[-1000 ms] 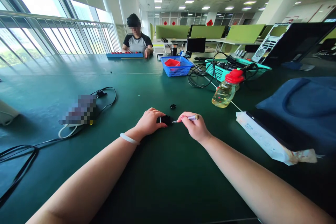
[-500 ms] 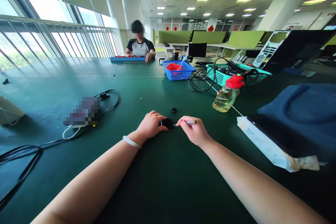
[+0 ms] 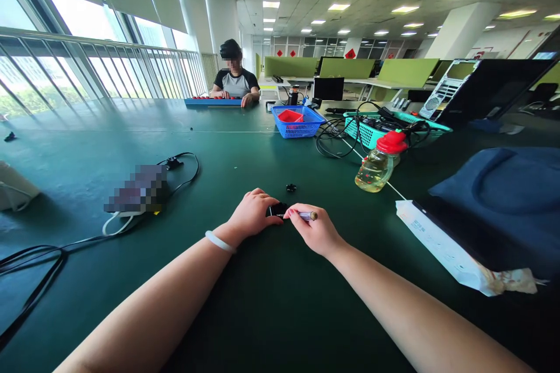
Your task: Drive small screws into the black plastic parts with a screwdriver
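Observation:
My left hand [image 3: 252, 212], with a white band around the wrist, is closed around a small black part [image 3: 278, 208] on the green tabletop. My fingers cover some of that part, so its exact kind cannot be made out. In my right hand [image 3: 315, 232] is a slim pen-shaped tool [image 3: 307, 216], pinched between thumb and fingers. Its thin metal tip points left and reaches the black part. A smaller black piece [image 3: 291, 188] lies just beyond both hands.
A water bottle with a red lid [image 3: 377, 163] stands to the right, before a blue basket [image 3: 301, 128] and a teal basket [image 3: 367, 135] of cables. A blue bag [image 3: 503, 198] lies far right. Cables [image 3: 56, 250] run on the left. Another person [image 3: 236, 81] sits across the table.
My right hand has moved a little left with the tool, whose tip now lies over the black part. My left hand keeps its grip. The view has tilted slightly upward.

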A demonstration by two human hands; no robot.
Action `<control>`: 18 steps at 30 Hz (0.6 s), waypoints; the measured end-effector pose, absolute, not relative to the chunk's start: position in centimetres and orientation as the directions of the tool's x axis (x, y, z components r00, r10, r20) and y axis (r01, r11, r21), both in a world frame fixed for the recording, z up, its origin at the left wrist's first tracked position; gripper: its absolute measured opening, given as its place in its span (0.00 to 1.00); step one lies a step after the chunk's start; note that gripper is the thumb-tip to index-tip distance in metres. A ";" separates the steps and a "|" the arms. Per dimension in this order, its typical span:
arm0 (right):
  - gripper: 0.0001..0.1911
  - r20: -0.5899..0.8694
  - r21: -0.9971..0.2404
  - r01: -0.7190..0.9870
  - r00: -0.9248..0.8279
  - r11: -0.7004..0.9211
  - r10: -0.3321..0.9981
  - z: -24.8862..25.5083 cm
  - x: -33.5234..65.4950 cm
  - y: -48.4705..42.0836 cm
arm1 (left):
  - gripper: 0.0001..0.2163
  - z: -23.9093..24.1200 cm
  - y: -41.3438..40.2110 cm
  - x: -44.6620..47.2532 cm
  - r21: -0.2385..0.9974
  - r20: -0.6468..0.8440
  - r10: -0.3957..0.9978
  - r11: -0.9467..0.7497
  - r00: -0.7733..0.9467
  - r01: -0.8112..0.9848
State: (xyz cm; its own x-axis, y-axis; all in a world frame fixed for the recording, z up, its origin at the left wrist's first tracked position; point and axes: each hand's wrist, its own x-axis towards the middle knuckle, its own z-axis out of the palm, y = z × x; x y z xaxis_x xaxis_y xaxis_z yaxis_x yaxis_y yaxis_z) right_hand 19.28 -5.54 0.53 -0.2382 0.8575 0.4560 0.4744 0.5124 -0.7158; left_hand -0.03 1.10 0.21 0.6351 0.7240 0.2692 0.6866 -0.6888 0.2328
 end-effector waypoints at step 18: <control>0.19 0.430 -0.786 0.422 -0.149 0.451 0.890 0.1 20.4 -4.7 | 0.19 0.1 1.1 0.0 0.225 0.288 0.711 -0.702 0.642 0.676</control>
